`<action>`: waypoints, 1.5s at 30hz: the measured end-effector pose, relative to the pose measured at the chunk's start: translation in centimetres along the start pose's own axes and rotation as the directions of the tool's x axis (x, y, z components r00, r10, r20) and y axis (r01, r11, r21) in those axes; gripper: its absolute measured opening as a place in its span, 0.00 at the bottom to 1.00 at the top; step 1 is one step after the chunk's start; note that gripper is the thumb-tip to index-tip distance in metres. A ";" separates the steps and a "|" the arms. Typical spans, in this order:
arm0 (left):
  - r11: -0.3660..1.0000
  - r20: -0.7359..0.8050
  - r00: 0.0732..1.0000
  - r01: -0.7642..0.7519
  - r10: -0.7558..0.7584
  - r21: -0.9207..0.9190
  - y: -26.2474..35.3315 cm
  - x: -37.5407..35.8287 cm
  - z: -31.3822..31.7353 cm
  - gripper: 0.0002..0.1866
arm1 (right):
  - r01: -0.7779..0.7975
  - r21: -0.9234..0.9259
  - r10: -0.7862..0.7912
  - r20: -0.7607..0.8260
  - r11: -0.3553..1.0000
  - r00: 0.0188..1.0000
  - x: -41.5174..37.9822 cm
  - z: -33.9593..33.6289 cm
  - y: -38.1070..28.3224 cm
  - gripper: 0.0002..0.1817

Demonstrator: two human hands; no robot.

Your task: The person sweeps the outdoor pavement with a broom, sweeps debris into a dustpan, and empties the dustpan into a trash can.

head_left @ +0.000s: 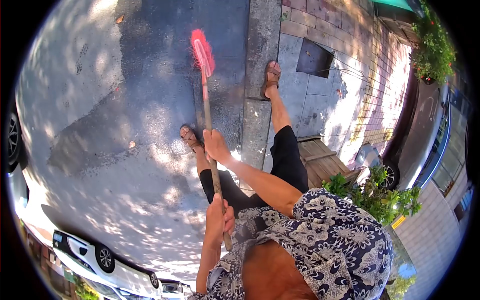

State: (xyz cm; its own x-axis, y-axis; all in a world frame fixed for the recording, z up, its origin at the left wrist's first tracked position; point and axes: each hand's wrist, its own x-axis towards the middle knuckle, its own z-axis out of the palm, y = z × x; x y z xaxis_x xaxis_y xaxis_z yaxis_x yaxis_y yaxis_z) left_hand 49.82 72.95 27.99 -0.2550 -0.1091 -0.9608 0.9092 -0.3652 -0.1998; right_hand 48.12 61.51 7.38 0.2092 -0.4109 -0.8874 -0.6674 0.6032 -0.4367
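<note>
A long-handled brush (209,107) with a pink-red bristle head (202,52) and a worn stick handle stretches away from my body. Its head is over the dark pavement beside the curb; contact with the ground is hard to judge. My right hand (217,147) is wrapped round the middle of the handle. Lower down, near the butt end, my left hand (219,218) is also closed round it. The handle passes between my sandalled feet: the left foot (188,135) is on the road, the right foot (272,79) on the curb side.
A concrete curb (256,117) runs between road and paved sidewalk. On the sidewalk are a dark square plate (314,58), a wooden board (317,159) and leafy plants (382,197). Parked cars, including a white car (100,257), stand at both sides. Fallen leaves dot the road.
</note>
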 end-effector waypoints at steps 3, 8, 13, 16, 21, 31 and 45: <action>0.989 0.122 0.988 0.083 -0.097 0.120 1.6 4.6 0.1 0.23 | 0.127 -0.210 -0.132 -0.006 0.969 0.991 5.2 -3.7 7.1 0.20; 0.988 0.110 0.992 0.046 -0.063 0.149 7.1 8.3 -3.0 0.18 | 0.328 -0.831 -0.327 0.189 0.449 0.926 15.1 0.0 12.5 0.10; 0.989 -0.038 0.989 -0.145 0.146 0.030 10.9 3.1 -8.5 0.17 | 0.469 -0.797 -0.335 0.354 0.380 0.873 16.7 17.1 10.8 0.09; 0.974 -0.215 0.955 -0.221 0.204 -0.056 8.2 -0.7 -10.0 0.19 | 0.723 -0.689 -0.563 0.578 0.051 0.591 10.2 22.4 8.6 0.11; 0.901 -0.340 0.884 -0.397 0.322 -0.176 3.5 -3.3 -7.3 0.20 | 0.018 -0.149 0.060 0.506 0.989 0.860 0.2 23.7 1.0 0.23; 0.924 0.485 0.835 -0.068 0.259 -0.376 11.2 8.4 -4.6 0.16 | -0.022 0.058 0.019 0.066 0.998 0.998 5.2 3.5 -5.6 0.07; 0.770 -0.241 0.905 -0.425 0.351 -0.476 3.6 -0.5 -23.8 0.17 | -0.189 -0.107 0.208 0.706 0.976 0.677 -6.4 30.0 6.4 0.10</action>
State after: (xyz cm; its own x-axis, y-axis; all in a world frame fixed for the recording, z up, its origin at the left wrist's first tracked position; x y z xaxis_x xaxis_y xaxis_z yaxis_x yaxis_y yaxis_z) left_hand 61.02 93.72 23.17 0.1673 -0.0041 -0.9859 0.9651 0.2051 0.1629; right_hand 63.95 88.45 5.82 0.5071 0.3304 -0.7960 -0.7673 0.5937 -0.2424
